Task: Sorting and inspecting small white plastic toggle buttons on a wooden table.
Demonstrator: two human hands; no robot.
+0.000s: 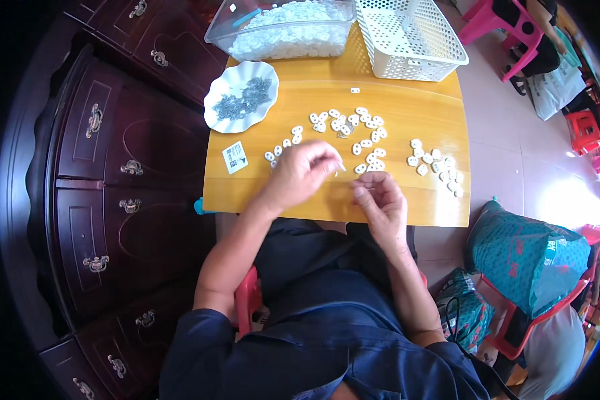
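Note:
Above the table's near edge, my left hand (303, 172) is closed in a pinch, with a small pale piece just visible at its fingertips. My right hand (383, 203) faces it a short way to the right, thumb and fingers together; anything between them is too small to make out. Beyond both hands lie several small white oval pieces with dark spots (357, 148), loosely grouped. A row of similar pieces (297, 130) runs past my left hand, which partly hides it. More such pieces (436, 154) are scattered on the right side of the table.
On the wooden table (240, 200) stand a scalloped white dish (217, 110) of dark small parts, a clear bin (223, 40) of white pieces and a white perforated basket (417, 70). A printed card (235, 158) lies left. Dark cabinets (140, 133) flank the table; a teal bag (527, 253) sits right.

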